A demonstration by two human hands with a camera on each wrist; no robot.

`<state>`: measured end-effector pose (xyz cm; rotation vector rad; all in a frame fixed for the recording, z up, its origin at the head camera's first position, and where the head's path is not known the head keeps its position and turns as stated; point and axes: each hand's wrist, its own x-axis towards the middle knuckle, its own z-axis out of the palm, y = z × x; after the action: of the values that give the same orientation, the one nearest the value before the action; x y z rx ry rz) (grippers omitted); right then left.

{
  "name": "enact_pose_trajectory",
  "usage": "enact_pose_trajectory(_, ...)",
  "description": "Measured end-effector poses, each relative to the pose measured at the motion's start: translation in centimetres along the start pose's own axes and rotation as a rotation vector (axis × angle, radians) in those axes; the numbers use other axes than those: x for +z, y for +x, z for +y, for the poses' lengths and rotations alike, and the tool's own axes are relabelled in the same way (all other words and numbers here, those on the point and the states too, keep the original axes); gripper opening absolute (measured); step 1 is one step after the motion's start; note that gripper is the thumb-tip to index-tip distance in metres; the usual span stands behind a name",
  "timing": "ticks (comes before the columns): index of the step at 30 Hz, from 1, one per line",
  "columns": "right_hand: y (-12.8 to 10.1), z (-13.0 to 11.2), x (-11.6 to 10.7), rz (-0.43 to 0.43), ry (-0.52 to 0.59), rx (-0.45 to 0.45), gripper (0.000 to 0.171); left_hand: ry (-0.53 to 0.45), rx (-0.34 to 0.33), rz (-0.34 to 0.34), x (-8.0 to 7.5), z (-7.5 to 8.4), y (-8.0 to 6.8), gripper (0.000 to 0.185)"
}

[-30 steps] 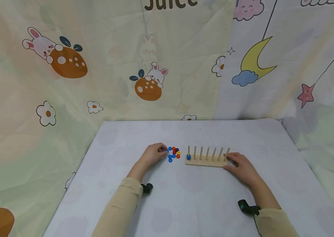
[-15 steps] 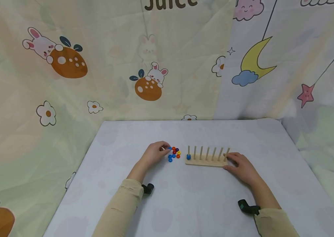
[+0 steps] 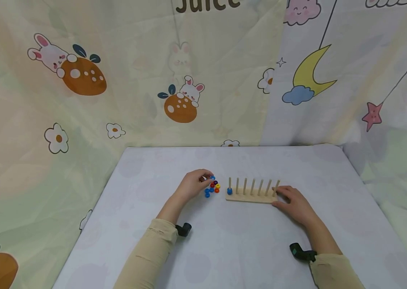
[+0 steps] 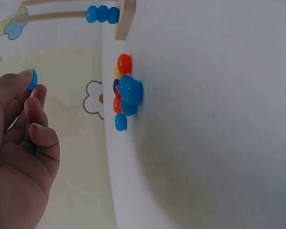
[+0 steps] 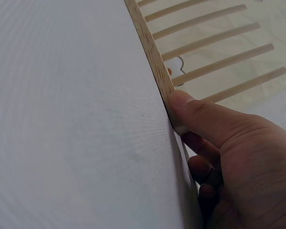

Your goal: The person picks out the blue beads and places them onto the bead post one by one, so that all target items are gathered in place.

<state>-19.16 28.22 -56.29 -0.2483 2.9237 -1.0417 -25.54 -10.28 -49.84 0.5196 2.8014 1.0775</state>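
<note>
Between thumb and forefinger, my left hand (image 3: pixel 193 185) pinches a blue bead (image 4: pixel 33 79), raised above the table in the left wrist view. Just below and beside it lies a small pile of loose beads (image 4: pixel 132 90) in blue, red, orange, yellow and dark purple. A wooden peg board (image 3: pixel 252 196) with a row of upright pegs stands to the right of the pile. Its leftmost peg carries blue beads (image 4: pixel 103 15), three of them showing in the left wrist view. My right hand (image 3: pixel 294 204) grips the board's right end, thumb (image 5: pixel 182 98) on the near edge.
The table (image 3: pixel 232 249) has a pale cloth cover. Behind it hangs a printed cloth (image 3: pixel 134 80) with rabbits, flowers and a moon. A dark wrist camera (image 3: pixel 184 229) sits at the left cuff, and another camera (image 3: pixel 301 253) at the right.
My left hand has lifted a blue bead from the pile's far left side and moved right and slightly away, over the pile. The right hand and the peg board stay put.
</note>
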Motion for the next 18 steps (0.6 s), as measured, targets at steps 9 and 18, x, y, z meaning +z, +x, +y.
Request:
enact_pose_trajectory(9, 0.1, 0.2, 0.1, 0.003, -0.007, -0.011, 0.064, -0.009, 0.047, -0.004, -0.2, 1.7, 0.1, 0.025)
enact_pose_trajectory(18, 0.1, 0.2, 0.1, 0.005, 0.001, -0.021, 0.062, -0.013, 0.113, -0.017, -0.3, 3.8, 0.0, 0.028)
